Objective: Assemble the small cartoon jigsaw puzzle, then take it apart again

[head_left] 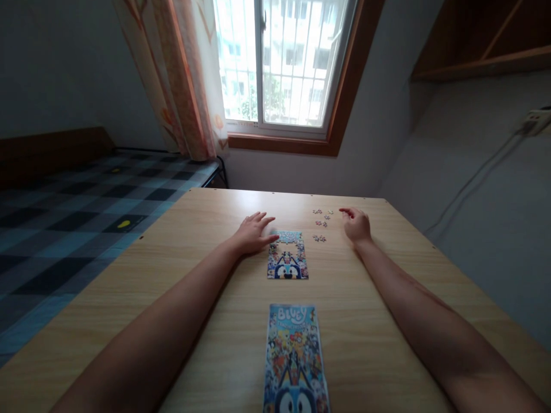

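Observation:
A partly assembled jigsaw puzzle (287, 269) lies on the wooden table, with a gap showing bare tabletop in its upper middle. My left hand (253, 234) rests at its upper left edge, fingers spread and thumb over the border. To the right of the puzzle are several loose puzzle pieces (319, 238) in small groups. My right hand (356, 223) is just beyond them, fingers curled in with the index finger and thumb towards the pieces. Whether anything is pinched there is too small to make out. Nearer me lies the puzzle's picture box (295, 355), marked "Bluey".
The light wooden table (224, 344) reaches towards the window (293, 63). A bed with a checked cover (86, 223) stands along the left side, beside a patterned curtain (189, 86). On the right wall a cable (473, 175) hangs from a socket (537, 121).

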`<state>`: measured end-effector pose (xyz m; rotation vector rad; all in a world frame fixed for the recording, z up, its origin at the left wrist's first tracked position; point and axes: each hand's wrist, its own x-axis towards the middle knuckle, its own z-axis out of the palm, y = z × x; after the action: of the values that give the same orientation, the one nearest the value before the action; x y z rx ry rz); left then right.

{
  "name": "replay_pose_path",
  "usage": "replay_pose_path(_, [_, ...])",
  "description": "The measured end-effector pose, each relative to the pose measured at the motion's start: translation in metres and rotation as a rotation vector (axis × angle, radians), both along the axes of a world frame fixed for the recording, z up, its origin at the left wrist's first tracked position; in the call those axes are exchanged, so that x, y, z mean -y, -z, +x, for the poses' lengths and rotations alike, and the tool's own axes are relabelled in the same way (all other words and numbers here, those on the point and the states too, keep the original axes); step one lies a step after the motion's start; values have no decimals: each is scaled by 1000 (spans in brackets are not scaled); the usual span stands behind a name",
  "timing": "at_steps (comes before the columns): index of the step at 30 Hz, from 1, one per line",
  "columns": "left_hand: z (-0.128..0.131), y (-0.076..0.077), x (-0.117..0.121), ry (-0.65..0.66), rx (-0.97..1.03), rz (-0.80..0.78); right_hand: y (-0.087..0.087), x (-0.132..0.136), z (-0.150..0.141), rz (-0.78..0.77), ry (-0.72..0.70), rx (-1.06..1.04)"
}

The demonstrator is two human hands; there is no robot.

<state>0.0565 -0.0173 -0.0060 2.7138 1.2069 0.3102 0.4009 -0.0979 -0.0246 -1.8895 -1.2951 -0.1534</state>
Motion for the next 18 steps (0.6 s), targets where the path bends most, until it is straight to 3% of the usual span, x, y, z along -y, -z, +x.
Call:
replay_pose_path(4, [7,-4,6,-108,-106,-3,7,-3,4,-111,81,23])
replay_pose_path(8, [7,-7,6,-222,-173,-10,12,-6,5,-175,74,77])
replay_pose_path(18, [3,-3,-6,-420,-186,-23,10,-5,0,-344,118,114])
